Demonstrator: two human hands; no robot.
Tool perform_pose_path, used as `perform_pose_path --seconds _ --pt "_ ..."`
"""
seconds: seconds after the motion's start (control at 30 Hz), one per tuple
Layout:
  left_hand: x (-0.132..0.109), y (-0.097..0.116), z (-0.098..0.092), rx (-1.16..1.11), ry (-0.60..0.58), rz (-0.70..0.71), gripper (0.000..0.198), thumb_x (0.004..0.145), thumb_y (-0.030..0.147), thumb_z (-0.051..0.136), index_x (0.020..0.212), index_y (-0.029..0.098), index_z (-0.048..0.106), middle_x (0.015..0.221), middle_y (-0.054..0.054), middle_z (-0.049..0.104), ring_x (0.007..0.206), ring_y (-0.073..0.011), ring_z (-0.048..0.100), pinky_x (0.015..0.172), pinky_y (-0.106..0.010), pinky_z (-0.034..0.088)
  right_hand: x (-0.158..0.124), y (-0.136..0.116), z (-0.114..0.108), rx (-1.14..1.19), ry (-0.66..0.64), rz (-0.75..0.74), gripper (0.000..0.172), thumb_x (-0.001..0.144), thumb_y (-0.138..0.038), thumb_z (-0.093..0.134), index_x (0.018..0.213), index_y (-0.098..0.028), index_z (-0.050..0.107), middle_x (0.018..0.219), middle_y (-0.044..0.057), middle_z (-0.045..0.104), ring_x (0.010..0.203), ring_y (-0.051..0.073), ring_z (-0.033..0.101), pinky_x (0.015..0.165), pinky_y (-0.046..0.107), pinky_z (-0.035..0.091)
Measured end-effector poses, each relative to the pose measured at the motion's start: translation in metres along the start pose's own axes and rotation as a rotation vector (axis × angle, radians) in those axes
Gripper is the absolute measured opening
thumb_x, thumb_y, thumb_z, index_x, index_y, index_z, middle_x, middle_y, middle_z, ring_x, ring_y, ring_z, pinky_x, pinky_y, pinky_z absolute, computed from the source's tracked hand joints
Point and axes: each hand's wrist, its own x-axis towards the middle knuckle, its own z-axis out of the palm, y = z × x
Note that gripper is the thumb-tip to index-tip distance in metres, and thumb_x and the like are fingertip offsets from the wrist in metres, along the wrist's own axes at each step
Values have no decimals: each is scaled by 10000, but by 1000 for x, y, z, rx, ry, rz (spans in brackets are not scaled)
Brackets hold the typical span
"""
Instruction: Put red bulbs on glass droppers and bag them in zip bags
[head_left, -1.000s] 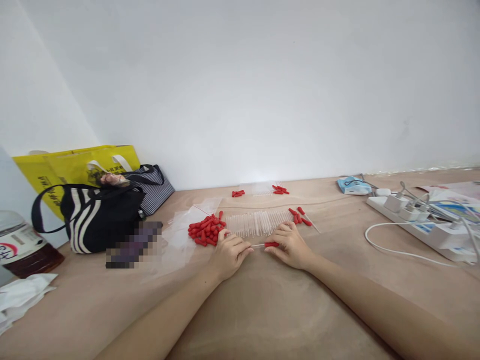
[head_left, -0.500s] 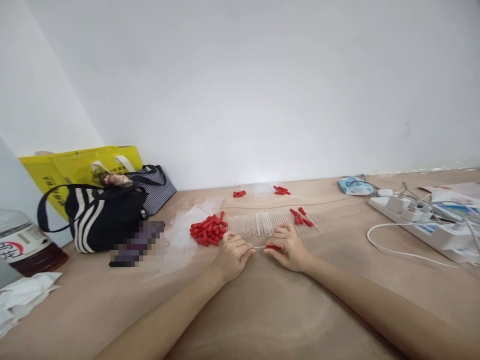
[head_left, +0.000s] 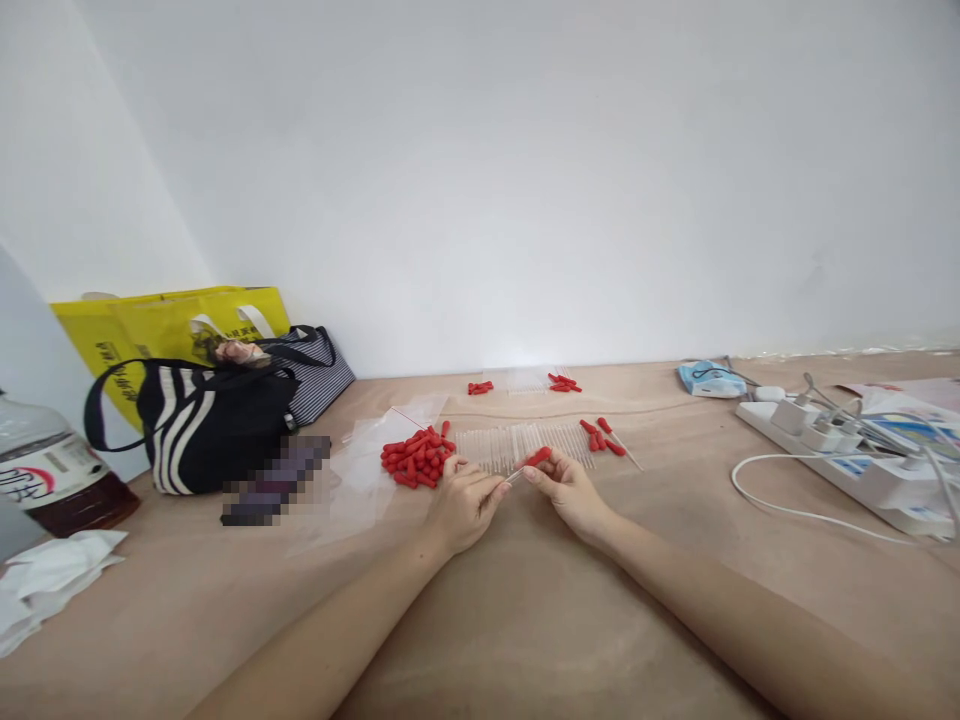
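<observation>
My left hand (head_left: 463, 500) and my right hand (head_left: 566, 487) meet at the table's middle, both pinched on one thin clear tube with a red cap (head_left: 534, 460). The left fingers grip the clear end, the right fingers the red capped end, which tilts up to the right. Just beyond the hands lies a row of clear tubes (head_left: 517, 443). A pile of loose red caps (head_left: 416, 459) sits by my left hand. A few capped tubes (head_left: 606, 436) lie to the right of the row.
A striped black bag (head_left: 210, 422) and a yellow bag (head_left: 161, 325) stand at the left, with a bottle (head_left: 45, 475) and tissue (head_left: 45, 580). A clear plastic bag (head_left: 367, 460) lies flat. A power strip with plugs and a white cable (head_left: 847, 440) sits at the right. More caps (head_left: 559, 381) lie near the wall.
The capped tube has tipped from lying level to slanting up at its red end. My right hand has lifted and turned slightly; the left hand has stayed in place.
</observation>
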Motion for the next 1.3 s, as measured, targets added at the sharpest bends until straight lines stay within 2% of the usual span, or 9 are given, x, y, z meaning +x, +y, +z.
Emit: perform_pose_path --seconds 0.1,0.23,0.3,0.37,0.5,0.7,0.9,1.1,1.3 --pt "1 1 -3 -34 -14 10 253 870 300 380 850 192 609 711 -13 658 688 -155 546 798 -359 274 6 -2 -2 -43 23 6 342 693 -480 564 856 -180 537 815 51 621 681 136 534 629 263 423" --pt "1 2 -4 -71 -32 -15 244 857 319 397 968 199 578 816 -25 656 793 -172 554 807 -358 283 30 -12 -43 -311 190 -73 471 734 -503 473 1035 -146 536 794 56 627 671 144 539 599 259 411" --pt "2 2 -3 -63 -49 -21 241 864 310 385 891 198 596 804 -22 655 778 -169 551 801 -358 286 40 -18 -72 -543 244 -80 449 730 -477 470 1002 -136 577 757 49 629 661 150 545 581 249 397" --pt "2 1 -2 -56 -75 -16 276 878 294 356 807 194 604 784 -18 650 761 -164 542 789 -356 288 45 -20 -98 -845 366 83 402 728 -463 470 942 -159 624 667 31 627 597 148 548 542 238 373" --pt "2 0 0 -63 -108 -20 353 900 272 296 749 189 604 751 -14 633 744 -158 524 773 -353 286 41 -14 -126 -990 462 198 351 669 -457 545 800 -157 671 659 74 646 617 193 574 520 249 340" --pt "1 -1 0 -75 -117 -17 372 906 280 278 769 193 612 761 -13 626 740 -156 514 782 -355 277 41 -1 -130 -1233 485 309 375 674 -503 526 793 -179 673 758 97 664 717 226 591 537 257 342" --pt "1 -1 -1 -73 -127 -16 386 907 281 267 770 197 617 754 -13 625 734 -158 515 780 -361 278 39 -8 -128 -1217 500 319 351 716 -484 473 774 -183 644 795 84 658 710 203 586 534 253 345" --pt "1 -1 -1 -83 -117 -16 380 908 280 271 775 198 618 737 -7 623 729 -152 520 771 -350 291 25 -23 -134 -1212 343 383 268 691 -417 495 672 -189 636 618 49 639 570 162 567 490 236 322" --pt "1 -1 -1 -79 -124 -29 374 908 276 277 769 198 615 739 -5 624 741 -154 525 769 -352 285 21 -28 -134 -1289 274 426 229 659 -410 537 708 -228 668 730 42 663 675 200 586 510 249 322"
